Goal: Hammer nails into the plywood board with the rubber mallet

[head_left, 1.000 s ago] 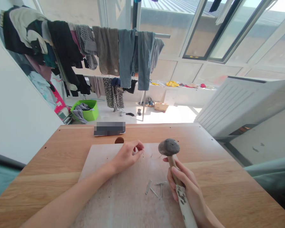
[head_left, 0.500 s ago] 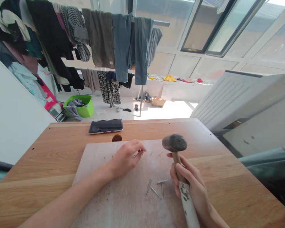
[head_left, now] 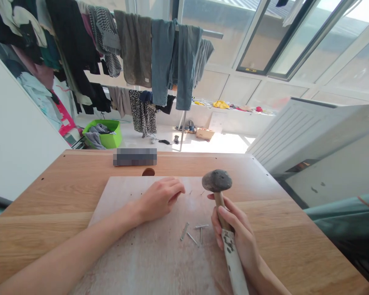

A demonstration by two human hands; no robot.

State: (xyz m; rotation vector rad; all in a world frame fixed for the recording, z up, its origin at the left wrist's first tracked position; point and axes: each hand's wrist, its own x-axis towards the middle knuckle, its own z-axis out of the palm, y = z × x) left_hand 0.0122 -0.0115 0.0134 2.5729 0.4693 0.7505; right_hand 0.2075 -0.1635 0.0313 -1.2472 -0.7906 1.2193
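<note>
Right hand [head_left: 240,234] wraps round the handle of a hammer [head_left: 217,180], its dark head uppermost. Left hand [head_left: 161,196] is over the far part of a pale board [head_left: 153,258], fingers curled close together; whether they pinch anything cannot be told. Two thin upright nails [head_left: 202,192] stand, slightly tilted, between that hand and the hammer head. Several loose nails [head_left: 193,239] lie on the board just left of the hammer's handle, and the board lies on a wooden worktop [head_left: 279,233]
</note>
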